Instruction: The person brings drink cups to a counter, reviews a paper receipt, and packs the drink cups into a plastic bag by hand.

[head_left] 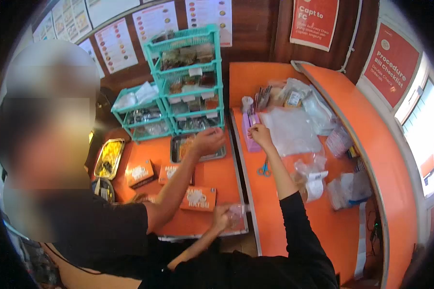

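My left hand (221,217) is closed around a clear plastic item (236,215) near the front corner of the left orange table. Over the right table, my right hand (260,135) has its fingers pinched together beside a long purple holder (250,131). Whatever the pinch may hold is too small to make out. Blue-handled scissors (264,169) lie below that hand. To its right is a stack of clear plastic bags (292,130).
A co-worker stands at the left, one hand (210,141) over a metal tray (221,151). Orange boxes (198,199), a tray of yellow food (110,157) and teal racks (193,70) are on the left table. A paper roll (315,188) lies right.
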{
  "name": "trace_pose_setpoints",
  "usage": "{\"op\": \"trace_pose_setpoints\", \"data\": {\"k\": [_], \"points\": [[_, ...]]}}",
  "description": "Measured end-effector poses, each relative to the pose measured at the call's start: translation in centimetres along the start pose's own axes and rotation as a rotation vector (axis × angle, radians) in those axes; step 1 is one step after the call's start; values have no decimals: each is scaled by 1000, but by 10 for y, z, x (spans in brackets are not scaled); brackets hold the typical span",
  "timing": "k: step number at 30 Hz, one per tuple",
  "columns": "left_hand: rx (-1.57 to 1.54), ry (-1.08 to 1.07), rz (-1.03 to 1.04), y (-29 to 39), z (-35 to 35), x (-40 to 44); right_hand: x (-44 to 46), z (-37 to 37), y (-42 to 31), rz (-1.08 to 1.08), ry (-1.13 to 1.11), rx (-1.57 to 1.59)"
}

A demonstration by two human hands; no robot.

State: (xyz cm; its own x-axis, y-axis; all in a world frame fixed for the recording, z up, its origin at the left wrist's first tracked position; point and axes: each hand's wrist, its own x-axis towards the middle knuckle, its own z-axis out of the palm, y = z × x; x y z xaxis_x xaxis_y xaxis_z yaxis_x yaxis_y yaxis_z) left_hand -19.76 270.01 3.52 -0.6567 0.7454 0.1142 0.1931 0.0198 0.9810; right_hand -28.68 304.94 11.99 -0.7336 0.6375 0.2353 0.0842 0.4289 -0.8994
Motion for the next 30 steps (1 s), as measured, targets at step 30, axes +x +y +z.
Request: {"op": "trace_pose_setpoints", "data": {"k": [30], "points": [[-1339, 365, -457, -20, -250, 20, 257, 65, 34, -136, 71, -1162]]}}
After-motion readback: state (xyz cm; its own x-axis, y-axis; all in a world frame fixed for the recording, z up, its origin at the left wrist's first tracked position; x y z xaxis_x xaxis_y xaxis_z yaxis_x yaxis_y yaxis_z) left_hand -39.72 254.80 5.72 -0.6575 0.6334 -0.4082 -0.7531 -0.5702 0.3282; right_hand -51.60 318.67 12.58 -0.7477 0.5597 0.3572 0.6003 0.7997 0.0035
